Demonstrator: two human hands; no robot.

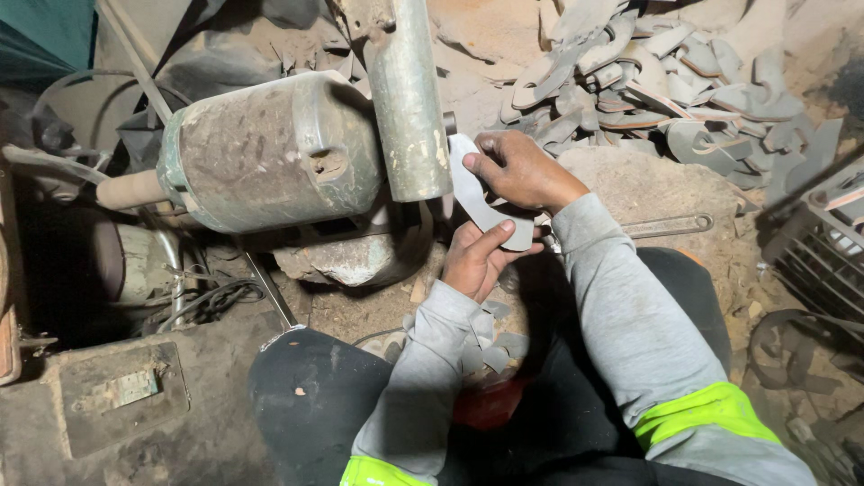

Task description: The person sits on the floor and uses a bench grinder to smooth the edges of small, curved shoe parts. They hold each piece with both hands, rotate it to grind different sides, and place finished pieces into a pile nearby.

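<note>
Both hands keep a tight grip on one curved grey metal blank (477,193): the right hand (517,169) pinches its upper end between thumb and fingers, and the left hand (477,259) clasps its lower end from beneath, thumb laid across the face. The blank stands nearly upright, its top edge just beside the lower end of the tall vertical metal cylinder (408,99).

Largest in view is the worn green motor housing (270,148), lying on its side left of the cylinder, with a pale shaft stub (130,189) poking out of its left end. Below it a dusty metal box (121,396) sits on the dirt floor (360,310). The person's dark trouser knee (310,396) fills the lower middle, and grey sleeves with bright yellow-green bands (702,409) run up to the hands.

A heap of similar curved metal pieces (666,81) spreads across the upper right, well apart from the held blank. A dark plastic crate (823,238) shows at the right edge. A flat wrench (670,225) lies just right of the right forearm. Small cut scraps (499,346) rest in the lap.
</note>
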